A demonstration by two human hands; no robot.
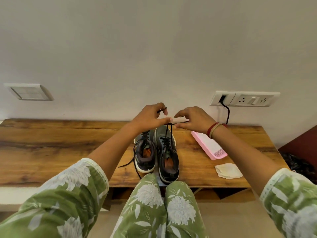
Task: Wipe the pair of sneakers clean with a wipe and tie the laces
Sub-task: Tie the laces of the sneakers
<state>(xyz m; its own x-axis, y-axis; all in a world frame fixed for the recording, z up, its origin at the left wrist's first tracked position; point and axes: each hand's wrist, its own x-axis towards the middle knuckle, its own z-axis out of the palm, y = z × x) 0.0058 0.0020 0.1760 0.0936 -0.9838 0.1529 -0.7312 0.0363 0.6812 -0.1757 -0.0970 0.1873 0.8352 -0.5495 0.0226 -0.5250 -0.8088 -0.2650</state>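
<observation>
Now left hand (148,115) and right hand (194,120) each pinch a strand of the black lace (169,134), crossed between the fingers (164,120) and drawn up from the sneaker (169,152) on the bench (51,143) just below them; likely best to keep both strands evenly taut while cinching the knot down.

Arms outstretched, left hand (149,116) and right hand (194,119) close together, both pinching the lace (171,130)
</observation>
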